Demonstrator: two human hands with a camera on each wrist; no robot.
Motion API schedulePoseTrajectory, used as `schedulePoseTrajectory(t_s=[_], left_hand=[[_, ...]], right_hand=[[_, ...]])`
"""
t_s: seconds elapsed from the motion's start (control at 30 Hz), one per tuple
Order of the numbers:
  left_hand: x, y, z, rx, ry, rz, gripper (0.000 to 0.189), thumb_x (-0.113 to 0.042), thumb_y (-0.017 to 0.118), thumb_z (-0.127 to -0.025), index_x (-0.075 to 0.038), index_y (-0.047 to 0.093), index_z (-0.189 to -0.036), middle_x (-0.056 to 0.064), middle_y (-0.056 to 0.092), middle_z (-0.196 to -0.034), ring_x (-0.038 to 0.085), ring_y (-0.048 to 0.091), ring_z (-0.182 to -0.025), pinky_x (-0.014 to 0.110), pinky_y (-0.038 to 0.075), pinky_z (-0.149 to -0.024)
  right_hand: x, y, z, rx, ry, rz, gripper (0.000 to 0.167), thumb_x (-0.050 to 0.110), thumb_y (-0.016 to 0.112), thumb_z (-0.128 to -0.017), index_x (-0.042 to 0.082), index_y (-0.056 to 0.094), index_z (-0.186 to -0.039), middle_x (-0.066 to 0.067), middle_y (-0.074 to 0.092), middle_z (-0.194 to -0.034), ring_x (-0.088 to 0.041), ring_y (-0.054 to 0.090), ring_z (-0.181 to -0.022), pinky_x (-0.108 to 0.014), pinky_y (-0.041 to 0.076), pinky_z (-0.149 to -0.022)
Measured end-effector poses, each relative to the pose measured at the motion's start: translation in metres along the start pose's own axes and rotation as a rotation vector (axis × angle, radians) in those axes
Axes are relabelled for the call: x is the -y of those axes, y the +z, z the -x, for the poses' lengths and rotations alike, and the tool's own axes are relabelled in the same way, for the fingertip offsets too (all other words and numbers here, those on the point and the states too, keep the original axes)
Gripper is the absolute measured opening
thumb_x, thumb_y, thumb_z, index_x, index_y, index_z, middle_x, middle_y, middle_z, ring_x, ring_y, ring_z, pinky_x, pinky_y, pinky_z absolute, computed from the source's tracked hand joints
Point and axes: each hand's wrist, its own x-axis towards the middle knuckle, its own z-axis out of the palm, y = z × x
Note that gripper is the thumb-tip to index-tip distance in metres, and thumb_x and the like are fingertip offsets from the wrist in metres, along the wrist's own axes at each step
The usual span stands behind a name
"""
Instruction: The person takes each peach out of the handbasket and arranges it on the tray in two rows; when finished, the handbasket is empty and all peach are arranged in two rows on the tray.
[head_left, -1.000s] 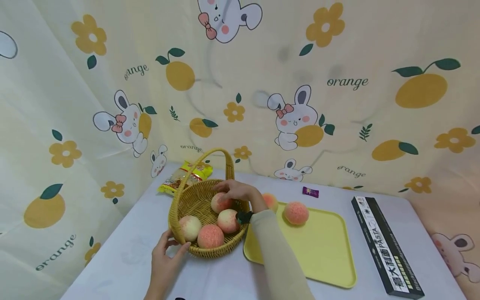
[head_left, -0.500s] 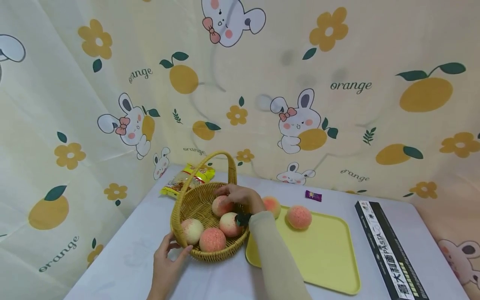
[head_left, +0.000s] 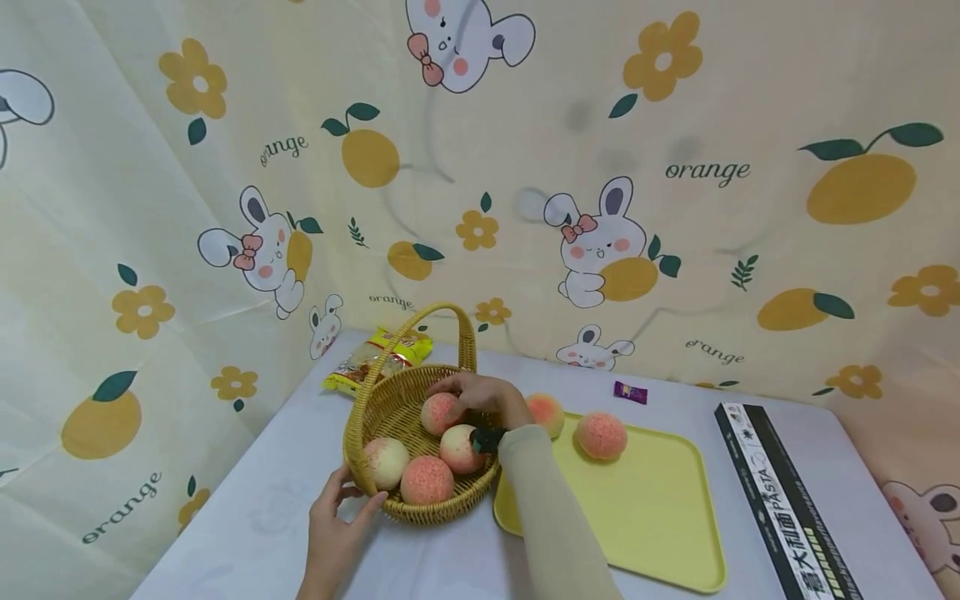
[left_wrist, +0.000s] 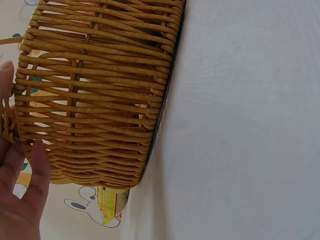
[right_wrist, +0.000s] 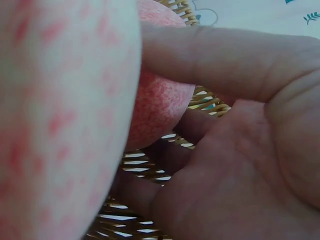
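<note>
Right wrist view shows a mottled pink, apparently round peach point(right_wrist: 161, 109).

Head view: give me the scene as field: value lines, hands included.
left hand: grips basket at its handle base
right hand: holds peach inside basket
basket count: four peaches visible, held one included
tray: right of basket, red peach on it
tray's far-left corner: orange peach, partly hidden, support unclear
bag: behind basket
candy: beyond tray
pasta box: right of tray
</note>
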Motion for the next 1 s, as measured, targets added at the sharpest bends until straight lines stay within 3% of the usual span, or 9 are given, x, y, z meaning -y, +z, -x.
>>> schedulePoseTrajectory(t_s=[0.27,0.67,0.83,1.0], left_hand=[[-0.028,-0.003,0.000,-0.002,0.019,0.023,0.049,0.012,0.082,-0.072,0.005,0.063,-0.116,0.012,0.069,-0.102,0.009,0.060,-0.087,0.021,0.049,-0.077],[-0.025,-0.002,0.000,-0.005,0.034,0.038,0.049,0.013,0.082,-0.071,0.005,0.063,-0.116,0.013,0.069,-0.102,0.007,0.059,-0.088,0.022,0.050,-0.076],[-0.027,-0.003,-0.001,-0.012,0.028,0.032,0.049,0.013,0.082,-0.071,0.006,0.063,-0.115,0.012,0.069,-0.102,0.008,0.060,-0.086,0.021,0.049,-0.077],[-0.028,-0.003,-0.002,-0.015,0.054,0.037,0.049,0.014,0.082,-0.070,0.007,0.063,-0.115,0.013,0.069,-0.101,0.009,0.060,-0.086,0.021,0.050,-0.076]], right_hand=[[-0.001,0.003,0.003,-0.008,0.048,0.007,0.070,0.000,0.070,-0.079,0.006,0.050,-0.146,-0.005,0.052,-0.141,-0.016,0.048,-0.119,-0.036,0.039,-0.106],[-0.005,0.004,0.001,-0.112,0.016,0.010,0.067,0.006,0.075,-0.081,0.005,0.052,-0.144,-0.008,0.057,-0.137,-0.021,0.053,-0.121,-0.037,0.044,-0.104],[0.000,0.002,0.004,-0.149,-0.045,0.078,0.067,0.008,0.076,-0.080,0.006,0.054,-0.143,-0.007,0.058,-0.136,-0.019,0.052,-0.120,-0.037,0.043,-0.105],[0.010,-0.003,0.012,-0.152,-0.106,0.065,0.066,0.006,0.076,-0.082,0.002,0.051,-0.144,-0.010,0.061,-0.133,-0.019,0.058,-0.113,-0.035,0.049,-0.097]])
